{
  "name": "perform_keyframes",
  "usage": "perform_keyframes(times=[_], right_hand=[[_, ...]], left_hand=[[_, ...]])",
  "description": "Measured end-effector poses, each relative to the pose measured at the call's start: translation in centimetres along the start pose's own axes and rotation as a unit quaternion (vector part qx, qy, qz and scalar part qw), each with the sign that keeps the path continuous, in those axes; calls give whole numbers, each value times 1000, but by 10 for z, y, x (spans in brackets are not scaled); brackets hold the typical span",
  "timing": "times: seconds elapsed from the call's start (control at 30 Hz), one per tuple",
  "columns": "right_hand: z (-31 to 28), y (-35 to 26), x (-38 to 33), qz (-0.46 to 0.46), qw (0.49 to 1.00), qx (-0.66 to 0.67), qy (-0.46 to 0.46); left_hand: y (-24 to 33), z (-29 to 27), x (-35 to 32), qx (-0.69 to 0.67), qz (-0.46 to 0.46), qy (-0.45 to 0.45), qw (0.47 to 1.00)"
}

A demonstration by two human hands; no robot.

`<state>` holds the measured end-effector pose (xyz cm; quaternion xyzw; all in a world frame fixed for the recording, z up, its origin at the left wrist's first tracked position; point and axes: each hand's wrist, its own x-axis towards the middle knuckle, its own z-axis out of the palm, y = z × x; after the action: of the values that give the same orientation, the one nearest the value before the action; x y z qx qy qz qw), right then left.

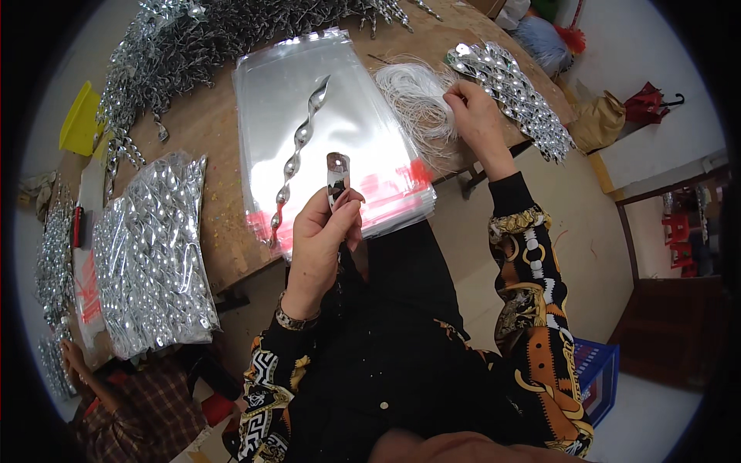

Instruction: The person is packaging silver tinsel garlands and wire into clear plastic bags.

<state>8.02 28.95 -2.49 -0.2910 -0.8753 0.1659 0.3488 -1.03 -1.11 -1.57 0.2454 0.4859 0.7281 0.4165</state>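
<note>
My left hand (pixel 320 231) is closed on a shiny silver twisted strip. The strip's flat, rounded top end (pixel 337 171) sticks up above the thumb, while its lower part is mostly hidden by the hand. My right hand (pixel 480 123) pinches at the right edge of a loose bundle of white string (pixel 413 96); thumb and forefinger are pressed together on strands there. Between and beyond my hands lies a stack of clear plastic bags (pixel 262 92) with red marks near its closer end. One silver spiral strip (pixel 292 163) rests slantwise on the stack.
Silver spirals (pixel 517 96) lie at the table's right, with a large heap (pixel 170 58) at the far left. A filled clear bag of spirals (pixel 154 262) sits on the left. Another person's hand (pixel 75 361) shows at lower left. A blue crate (pixel 598 374) stands at lower right.
</note>
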Motion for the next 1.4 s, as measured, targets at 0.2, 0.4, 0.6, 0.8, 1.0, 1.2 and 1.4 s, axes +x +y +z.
perform_keyframes(times=[0.2,0.4,0.6,0.8,1.0,1.2,1.4], right_hand=[[-5,7,3,58,995,70,-33],[-8,13,14,115,956,249,-100],[-13,8,13,145,931,306,-133],[-22,-1,14,158,917,337,-146],[-34,-21,10,209,837,493,-108],[-48,-45,-7,218,749,614,-122],[-49,-77,-43,230,716,645,-134]], left_hand=[[-1,1,1,-7,3,5,1000],[0,3,4,0,7,11,1000],[1,5,3,7,2,15,1000],[1,4,4,11,3,12,1000],[0,4,6,5,9,8,1000],[1,8,12,6,18,24,1000],[9,20,19,41,12,2,999]])
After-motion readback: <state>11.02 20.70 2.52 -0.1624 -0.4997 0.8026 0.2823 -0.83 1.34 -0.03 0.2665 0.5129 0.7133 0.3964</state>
